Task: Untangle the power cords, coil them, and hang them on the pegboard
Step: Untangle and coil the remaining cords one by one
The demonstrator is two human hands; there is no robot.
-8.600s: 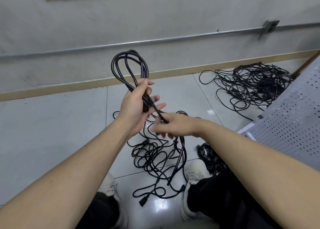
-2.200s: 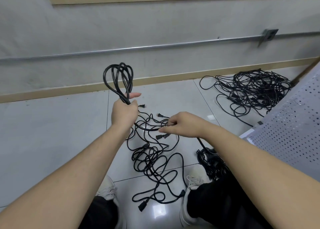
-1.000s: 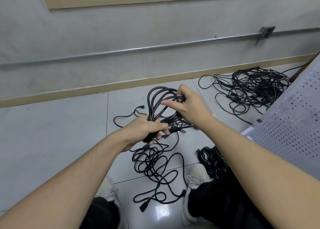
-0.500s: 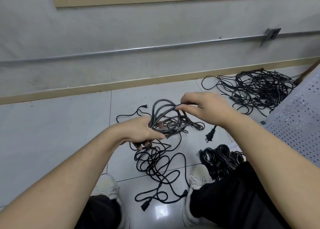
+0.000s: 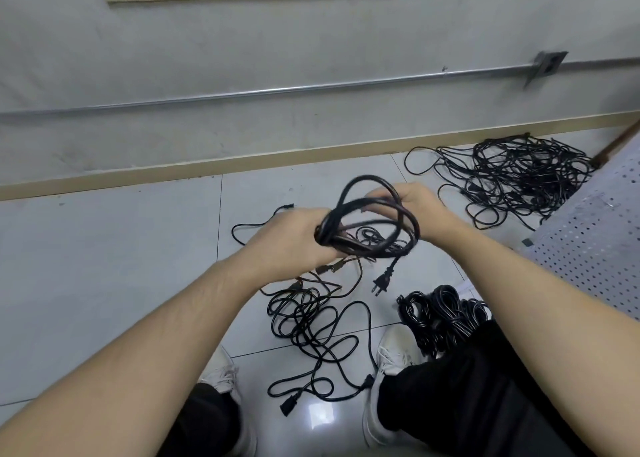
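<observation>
1. Left hand clamps the coiled power cord at its gathered end; right hand holds the loop's far side.
2. Beyond the coil, a large tangled pile is unsorted; finished bundles lie nearer.
3. Pegboard stands rightward, nothing visibly hung; bare floor lies leftward.
4. Plug dangles below.

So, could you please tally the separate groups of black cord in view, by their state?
Coiled, held in both hands: 1
Coiled, by right shoe: 1
Loose tangle at the feet: 1
Large tangle near wall: 1
Total: 4
</observation>
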